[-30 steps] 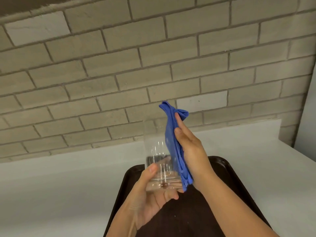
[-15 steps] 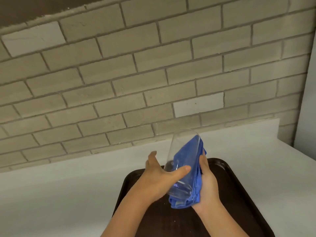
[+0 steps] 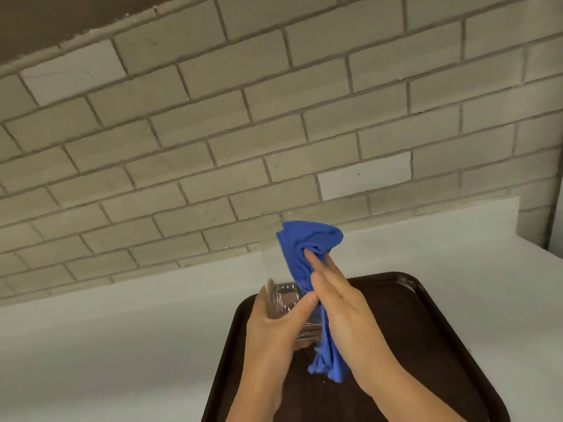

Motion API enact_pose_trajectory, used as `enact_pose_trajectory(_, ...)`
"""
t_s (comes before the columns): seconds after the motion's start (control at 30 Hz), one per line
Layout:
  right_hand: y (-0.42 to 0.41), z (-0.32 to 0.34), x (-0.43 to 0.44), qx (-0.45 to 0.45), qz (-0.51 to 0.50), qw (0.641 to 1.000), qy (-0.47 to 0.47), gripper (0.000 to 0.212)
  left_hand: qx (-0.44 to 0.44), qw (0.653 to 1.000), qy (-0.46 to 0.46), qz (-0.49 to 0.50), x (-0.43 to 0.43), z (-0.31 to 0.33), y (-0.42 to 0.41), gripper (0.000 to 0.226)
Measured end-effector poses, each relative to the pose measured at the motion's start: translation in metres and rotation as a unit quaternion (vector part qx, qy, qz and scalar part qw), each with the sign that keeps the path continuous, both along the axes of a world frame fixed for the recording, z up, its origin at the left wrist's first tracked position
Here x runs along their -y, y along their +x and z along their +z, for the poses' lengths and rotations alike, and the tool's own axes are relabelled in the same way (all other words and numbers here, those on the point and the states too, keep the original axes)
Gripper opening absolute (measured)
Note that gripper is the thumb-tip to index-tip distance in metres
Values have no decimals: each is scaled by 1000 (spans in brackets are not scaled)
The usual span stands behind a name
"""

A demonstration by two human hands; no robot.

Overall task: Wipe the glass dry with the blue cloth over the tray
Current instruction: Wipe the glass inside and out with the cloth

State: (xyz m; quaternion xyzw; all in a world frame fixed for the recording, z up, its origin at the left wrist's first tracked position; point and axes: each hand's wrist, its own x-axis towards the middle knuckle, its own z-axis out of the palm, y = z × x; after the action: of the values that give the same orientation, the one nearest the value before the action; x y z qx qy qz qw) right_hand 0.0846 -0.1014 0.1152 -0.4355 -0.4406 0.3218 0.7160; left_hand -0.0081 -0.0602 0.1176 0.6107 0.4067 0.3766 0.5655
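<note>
A clear drinking glass [image 3: 275, 269] stands nearly upright in the air above the dark brown tray [image 3: 426, 345]. My left hand [image 3: 274, 327] grips the glass around its thick base, thumb across the front. My right hand [image 3: 341, 303] presses the blue cloth [image 3: 304, 254] flat against the glass's right side. The cloth bunches over the rim at the top, and its loose end hangs below my right palm. Part of the glass wall is hidden behind the cloth.
The tray lies on a pale grey counter [image 3: 122, 345] that runs back to a beige brick wall [image 3: 274, 132]. The counter ends at a corner at the right.
The glass has gone from tilted to nearly upright. The cloth has moved up to the rim along the right side, and my right hand has slid up the outside of it.
</note>
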Motion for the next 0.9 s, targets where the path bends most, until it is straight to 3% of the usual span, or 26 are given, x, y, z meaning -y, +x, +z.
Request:
enact_pose_trajectory(0.13,-21,-19,19,149,-36,987,44,32,147,980,-78,-112,-6,-7,-18,62)
enact_pose_trajectory(0.3,-21,-10,6,304,-70,949,49,45,263,936,-150,-177,-1,-19,-24,56)
enact_pose_trajectory(0.5,5,45,-47,279,-39,959,-15,43,277,928,-181,-173,-1,-21,-22,71)
enact_pose_trajectory(0.6,-3,25,-36,298,-30,954,2,43,321,909,-213,-156,-8,-17,-23,73)
enact_pose_trajectory(0.7,-22,-21,-7,386,-19,922,29,40,377,869,-268,-175,-18,-20,-27,75)
enact_pose_trajectory(0.77,-22,-35,2,385,-17,922,40,42,388,857,-277,-195,-18,-28,-27,75)
enact_pose_trajectory(0.9,-5,-9,-21,368,-23,929,11,47,345,884,-245,-201,-10,-33,-20,62)
